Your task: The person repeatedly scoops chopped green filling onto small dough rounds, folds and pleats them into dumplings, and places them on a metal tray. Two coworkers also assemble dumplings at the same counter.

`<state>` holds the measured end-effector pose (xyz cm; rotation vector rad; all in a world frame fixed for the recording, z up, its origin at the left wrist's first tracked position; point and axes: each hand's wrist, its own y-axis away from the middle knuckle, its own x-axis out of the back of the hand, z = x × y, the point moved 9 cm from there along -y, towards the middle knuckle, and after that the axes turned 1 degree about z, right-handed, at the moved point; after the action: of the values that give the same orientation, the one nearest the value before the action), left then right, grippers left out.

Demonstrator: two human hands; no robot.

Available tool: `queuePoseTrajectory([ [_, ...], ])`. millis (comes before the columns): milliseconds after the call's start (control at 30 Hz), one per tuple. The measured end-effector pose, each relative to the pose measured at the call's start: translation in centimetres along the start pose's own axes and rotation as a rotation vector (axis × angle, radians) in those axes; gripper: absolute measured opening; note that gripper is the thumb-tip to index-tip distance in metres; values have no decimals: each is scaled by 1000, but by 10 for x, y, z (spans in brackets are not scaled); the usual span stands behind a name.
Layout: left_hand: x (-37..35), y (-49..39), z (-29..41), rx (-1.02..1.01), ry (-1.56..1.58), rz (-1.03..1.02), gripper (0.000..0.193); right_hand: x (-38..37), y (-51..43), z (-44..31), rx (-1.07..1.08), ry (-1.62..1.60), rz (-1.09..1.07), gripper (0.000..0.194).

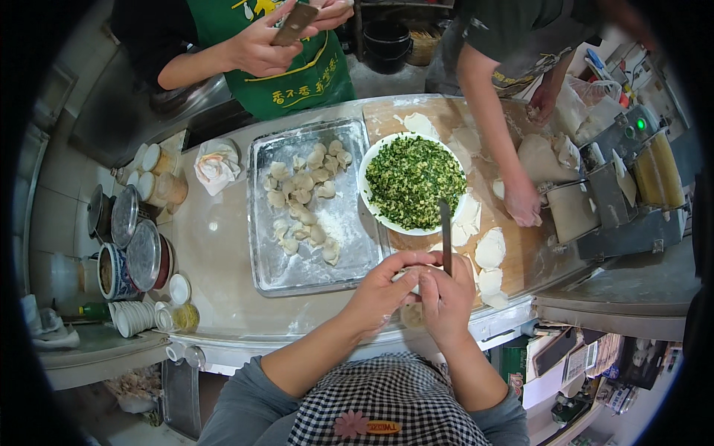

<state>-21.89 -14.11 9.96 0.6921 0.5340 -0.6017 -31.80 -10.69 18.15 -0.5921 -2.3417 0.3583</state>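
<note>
My left hand [385, 292] and my right hand [449, 298] meet at the table's near edge, both closed around a pale dough dumpling [406, 280] that is mostly hidden. Upright from my right hand's fingers rises a flat, narrow filling spatula [446, 237], its tip over the rim of a white bowl [363, 195]. Chopped green filling with pale bits [413, 178] heaps the bowl. To its left, a floured metal tray [259, 251] bears several folded dumplings [302, 181]. Flat dough wrappers [491, 248] lie on the wooden board [524, 262] right of my hands.
Across the table, a person in a green apron [295, 83] holds a phone [295, 24]. At right, another person's hand [522, 200] is beside a dough roller machine [613, 195]. Lidded pots [146, 253], jars [170, 188] and stacked white cups [133, 318] stand at left.
</note>
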Motion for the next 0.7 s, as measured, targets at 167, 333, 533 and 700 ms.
queuePoseTrajectory([
  [167, -2, 4, -10, 147, -94, -46, 29, -5, 5, 9, -84, -182, -12, 22],
  [333, -10, 15, 13, -332, -498, 64, 30, -15, 9, 5, -28, -213, -43, 35],
  [533, -19, 29, 6, -514, -548, 102, 28, -12, 9, -1, 5, -236, -12, 42],
  [700, 10, -6, -9, -228, -97, 126, 29, -12, 7, 19, -195, -206, -54, 34],
])
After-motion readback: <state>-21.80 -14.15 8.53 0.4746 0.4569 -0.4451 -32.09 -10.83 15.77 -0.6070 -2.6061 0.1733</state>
